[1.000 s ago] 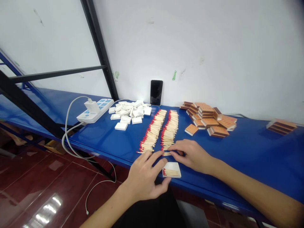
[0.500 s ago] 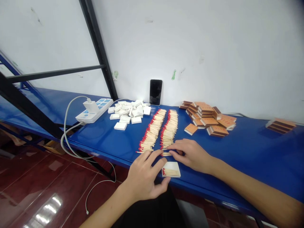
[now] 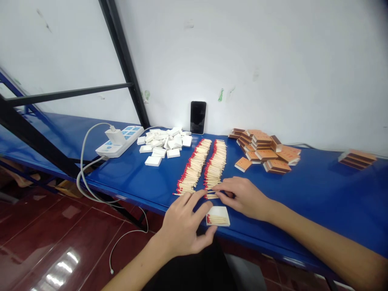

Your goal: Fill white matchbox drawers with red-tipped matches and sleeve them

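Observation:
An open white matchbox tray (image 3: 222, 211) lies near the shelf's front edge, with several red-headed matches (image 3: 218, 220) along its near side. My left hand (image 3: 186, 222) is spread at the tray's left side, thumb by its near corner. Its index fingertip reaches the red heads of a few loose matches (image 3: 211, 195) beyond the tray. At the other ends of those matches, my right hand (image 3: 242, 198) pinches with thumb and index finger. Just past both hands run two long rows of matches, a left row (image 3: 195, 167) and a right row (image 3: 216, 163), heads pointing left.
White trays (image 3: 165, 141) are heaped at the back left, orange matchbox sleeves (image 3: 263, 149) at the back right. More sleeves (image 3: 357, 159) stack far right. A phone (image 3: 198, 117) leans on the wall. A power strip (image 3: 119, 141) with cables lies left, by a black frame post (image 3: 124, 60).
Very little differs. The whole view has shifted slightly; both hands keep nearly the same places by the loose matches and the tray.

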`<state>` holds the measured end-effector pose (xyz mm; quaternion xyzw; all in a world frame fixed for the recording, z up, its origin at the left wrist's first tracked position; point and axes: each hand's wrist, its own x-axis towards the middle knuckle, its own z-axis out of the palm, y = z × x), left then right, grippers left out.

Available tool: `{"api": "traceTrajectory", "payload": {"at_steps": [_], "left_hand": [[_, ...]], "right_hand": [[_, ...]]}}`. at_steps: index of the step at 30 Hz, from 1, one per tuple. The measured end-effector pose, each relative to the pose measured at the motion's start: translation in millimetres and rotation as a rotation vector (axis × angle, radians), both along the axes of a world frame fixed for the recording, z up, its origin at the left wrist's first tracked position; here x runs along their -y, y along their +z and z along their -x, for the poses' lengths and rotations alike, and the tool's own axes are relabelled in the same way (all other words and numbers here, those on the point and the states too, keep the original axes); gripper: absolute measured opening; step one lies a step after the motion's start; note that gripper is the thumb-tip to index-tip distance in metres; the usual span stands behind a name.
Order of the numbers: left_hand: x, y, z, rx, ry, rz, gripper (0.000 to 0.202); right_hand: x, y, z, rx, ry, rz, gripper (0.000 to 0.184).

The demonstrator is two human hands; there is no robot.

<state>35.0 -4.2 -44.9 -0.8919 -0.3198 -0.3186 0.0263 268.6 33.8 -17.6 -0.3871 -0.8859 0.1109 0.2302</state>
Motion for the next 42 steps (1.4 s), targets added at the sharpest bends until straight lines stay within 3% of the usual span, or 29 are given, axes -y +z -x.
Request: {"api": "traceTrajectory", "payload": {"at_steps": [12,19,42], "left_hand": [[0.0,1.2,1.4,-0.048,0.002,0.037,0.038],[-0.7,2.8,1.0,-0.065,-0.019,0.039,0.039],[0.5,2.2,0.7,-0.097,0.025,0.055,0.041]], "right_hand": [[-0.9,-0.2,0.7,-0.006,-0.027,-0.026,0.024],[0.9,1.1,-0.1,-0.027,0.083,-0.046,0.029],[1.1,5.1,-0.4,0.003,-0.025,0.029,0.029]]}}
